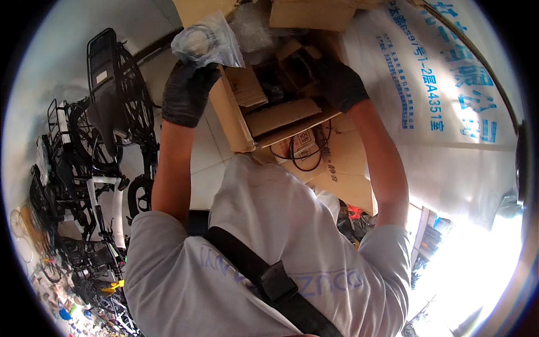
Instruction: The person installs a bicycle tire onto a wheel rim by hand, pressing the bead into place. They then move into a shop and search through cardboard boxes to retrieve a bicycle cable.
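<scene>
Left hand [187, 90], in a dark knitted work glove, is raised at the upper left of the head view. Its fingers [197, 68] are closed around the lower edge of a clear crinkled plastic bag [206, 40] holding a dark coiled part; the bag stands above the hand, clear of the box.

Right hand [342, 84], gloved alike, reaches into an open brown cardboard box [281, 115] at upper centre. Its fingers are buried among the contents; whether they are spread or gripping cannot be told.

Inside the box lie smaller brown cardboard cartons [245, 84] and clear wrapping. A black looped cable [306, 157] hangs below the box's front flap.

A large white woven sack with blue print [449, 112] lies just beside the box on the right. Black bicycles [95, 168] stand on the pale tiled floor [208, 163], well to the left.
</scene>
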Motion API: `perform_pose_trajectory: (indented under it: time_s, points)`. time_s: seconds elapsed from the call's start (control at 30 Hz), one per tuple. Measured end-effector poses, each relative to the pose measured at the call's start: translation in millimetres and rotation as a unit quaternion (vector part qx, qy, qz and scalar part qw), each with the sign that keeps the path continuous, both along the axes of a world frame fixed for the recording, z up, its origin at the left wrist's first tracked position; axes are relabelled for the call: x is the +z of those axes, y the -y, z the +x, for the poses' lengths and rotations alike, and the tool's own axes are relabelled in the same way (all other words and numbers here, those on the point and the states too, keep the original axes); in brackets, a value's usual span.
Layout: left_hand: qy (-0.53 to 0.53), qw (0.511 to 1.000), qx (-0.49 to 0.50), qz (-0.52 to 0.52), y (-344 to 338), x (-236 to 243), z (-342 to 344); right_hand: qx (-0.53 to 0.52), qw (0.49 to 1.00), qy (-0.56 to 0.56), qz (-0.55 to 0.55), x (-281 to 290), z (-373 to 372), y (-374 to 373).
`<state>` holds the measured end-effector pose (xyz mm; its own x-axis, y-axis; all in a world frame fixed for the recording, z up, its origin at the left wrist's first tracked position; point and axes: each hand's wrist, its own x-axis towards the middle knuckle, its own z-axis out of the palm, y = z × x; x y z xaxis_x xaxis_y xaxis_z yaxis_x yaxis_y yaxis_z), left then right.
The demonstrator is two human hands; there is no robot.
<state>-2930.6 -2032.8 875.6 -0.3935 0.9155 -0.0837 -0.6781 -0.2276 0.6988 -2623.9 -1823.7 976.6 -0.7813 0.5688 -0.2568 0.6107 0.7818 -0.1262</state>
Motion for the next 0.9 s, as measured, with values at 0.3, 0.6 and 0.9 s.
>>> perform_pose_trajectory:
  time_s: [0.3, 0.6, 0.9]
  points:
    - [0.158, 0.987, 0.007, 0.02, 2.4, 3.5, 16.3, 0.054, 0.974, -0.183, 0.12, -58.1, 66.7, -25.3]
    - [0.198, 0.98, 0.013, 0.008, -2.7, 10.1, 21.1, 0.074, 0.991, -0.033, 0.106, -14.9, 5.1, 10.6]
    - [0.153, 0.987, 0.039, 0.004, -5.4, 20.3, 30.7, 0.08, 0.996, -0.039, 0.013, -96.0, -81.6, 66.1]
